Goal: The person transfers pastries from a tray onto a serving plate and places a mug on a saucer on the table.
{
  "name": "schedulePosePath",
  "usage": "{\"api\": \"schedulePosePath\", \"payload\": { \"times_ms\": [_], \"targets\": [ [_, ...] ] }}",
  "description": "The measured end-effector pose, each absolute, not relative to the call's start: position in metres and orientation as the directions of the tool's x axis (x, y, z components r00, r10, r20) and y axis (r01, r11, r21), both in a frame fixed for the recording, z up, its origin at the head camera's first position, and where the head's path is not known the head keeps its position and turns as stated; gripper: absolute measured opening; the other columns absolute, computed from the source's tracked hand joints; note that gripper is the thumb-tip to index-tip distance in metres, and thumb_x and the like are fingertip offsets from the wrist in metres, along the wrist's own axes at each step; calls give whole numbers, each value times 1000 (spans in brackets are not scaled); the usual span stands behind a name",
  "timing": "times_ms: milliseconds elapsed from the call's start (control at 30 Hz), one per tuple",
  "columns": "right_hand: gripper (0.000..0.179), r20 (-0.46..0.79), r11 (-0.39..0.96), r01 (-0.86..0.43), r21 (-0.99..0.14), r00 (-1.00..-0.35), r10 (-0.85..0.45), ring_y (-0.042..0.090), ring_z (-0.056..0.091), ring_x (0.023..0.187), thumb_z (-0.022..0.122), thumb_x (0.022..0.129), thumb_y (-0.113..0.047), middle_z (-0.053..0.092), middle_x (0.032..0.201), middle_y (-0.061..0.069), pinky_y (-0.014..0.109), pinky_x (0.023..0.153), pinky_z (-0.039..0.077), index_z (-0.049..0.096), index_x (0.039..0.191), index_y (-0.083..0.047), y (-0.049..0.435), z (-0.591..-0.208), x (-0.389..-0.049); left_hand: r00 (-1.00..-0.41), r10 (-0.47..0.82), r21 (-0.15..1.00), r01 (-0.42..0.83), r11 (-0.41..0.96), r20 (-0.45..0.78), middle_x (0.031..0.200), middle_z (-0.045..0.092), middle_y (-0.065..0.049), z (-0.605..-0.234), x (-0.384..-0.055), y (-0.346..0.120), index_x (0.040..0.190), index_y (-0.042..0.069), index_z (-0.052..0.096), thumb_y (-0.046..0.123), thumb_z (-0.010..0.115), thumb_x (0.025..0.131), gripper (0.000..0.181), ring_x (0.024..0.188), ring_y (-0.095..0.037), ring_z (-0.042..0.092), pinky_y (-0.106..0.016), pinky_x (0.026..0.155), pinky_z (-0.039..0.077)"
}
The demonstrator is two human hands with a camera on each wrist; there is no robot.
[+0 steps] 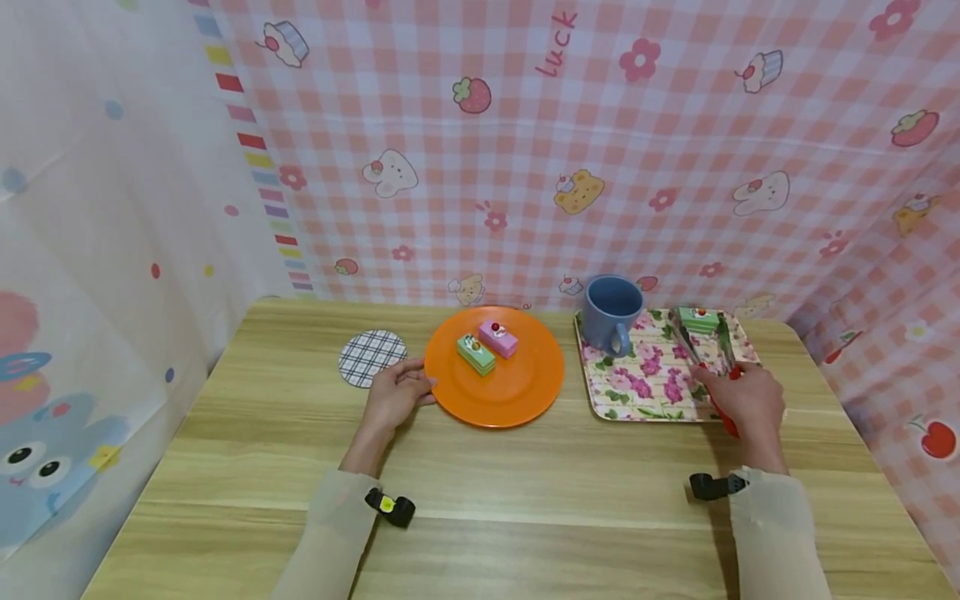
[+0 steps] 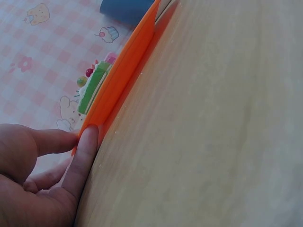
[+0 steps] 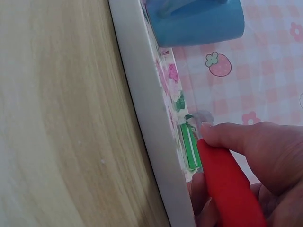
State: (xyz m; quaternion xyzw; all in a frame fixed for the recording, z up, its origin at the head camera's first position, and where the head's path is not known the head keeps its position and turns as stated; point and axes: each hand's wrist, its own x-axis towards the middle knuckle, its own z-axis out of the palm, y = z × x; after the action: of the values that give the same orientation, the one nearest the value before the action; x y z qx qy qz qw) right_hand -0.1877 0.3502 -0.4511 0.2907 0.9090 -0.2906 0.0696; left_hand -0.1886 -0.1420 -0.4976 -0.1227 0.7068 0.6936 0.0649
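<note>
My left hand [image 1: 392,398] pinches the near-left rim of an orange plate [image 1: 517,398]. In the left wrist view thumb and forefinger meet across the plate's edge [image 2: 111,97]. On the plate lie a green cake slice [image 1: 476,355] and a pink cake slice [image 1: 498,339], side by side. My right hand [image 1: 752,404] grips tongs by their red handles [image 3: 227,184]. The tongs' tips are spread to either side of another green cake slice [image 1: 697,321] at the back right of a floral tray [image 1: 622,400]. Part of that slice hides behind the hand in the right wrist view.
A blue mug [image 1: 611,312] stands on the tray's back left, handle toward the front. Left of the plate lies a round checked coaster [image 1: 367,357]. A pink gingham cloth [image 1: 510,167] hangs behind the wooden table [image 1: 525,508], with more cloth at both sides.
</note>
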Motion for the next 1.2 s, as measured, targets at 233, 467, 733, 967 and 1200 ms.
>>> {"api": "schedulePosePath", "payload": {
  "times_ms": [233,467,733,967,1200],
  "targets": [
    [94,-280,703,560,-438,-829,485,46,50,109,57,94,-64,47,139,38,54,86,54,38,150,10,349,-452,-191,-962,-81,965,-262,0,-261,104,66,-15,-497,-188,-143,139,-1,58,-3,64,97,43,79,-12,69,-29,76,67],
    [92,-246,723,543,-428,-839,485,47,53,107,57,94,-65,51,135,37,51,75,53,43,148,9,348,-453,-192,-963,-81,966,-260,3,-259,105,65,-16,-498,-189,-143,139,-1,58,-3,64,97,42,80,-12,68,-29,77,67],
    [90,-213,729,528,-435,-847,486,47,54,108,55,95,-65,52,132,38,50,73,51,48,144,10,346,-455,-191,-961,-77,964,-265,-3,-265,104,64,-16,-497,-189,-143,138,-1,59,-3,65,96,42,80,-13,68,-29,77,67],
    [95,-228,725,532,-438,-846,482,51,51,119,54,94,-68,48,140,39,57,84,52,42,150,8,347,-456,-191,-961,-77,964,-266,-3,-265,106,65,-17,-498,-190,-143,139,-1,58,-3,65,97,43,80,-12,68,-29,79,67],
    [96,-224,718,520,-463,-852,473,47,52,115,55,94,-67,48,141,39,54,84,53,39,152,8,346,-455,-187,-960,-79,963,-268,0,-268,107,65,-18,-498,-189,-143,139,-1,58,-3,65,97,43,80,-13,68,-30,79,67]
  ]
}}
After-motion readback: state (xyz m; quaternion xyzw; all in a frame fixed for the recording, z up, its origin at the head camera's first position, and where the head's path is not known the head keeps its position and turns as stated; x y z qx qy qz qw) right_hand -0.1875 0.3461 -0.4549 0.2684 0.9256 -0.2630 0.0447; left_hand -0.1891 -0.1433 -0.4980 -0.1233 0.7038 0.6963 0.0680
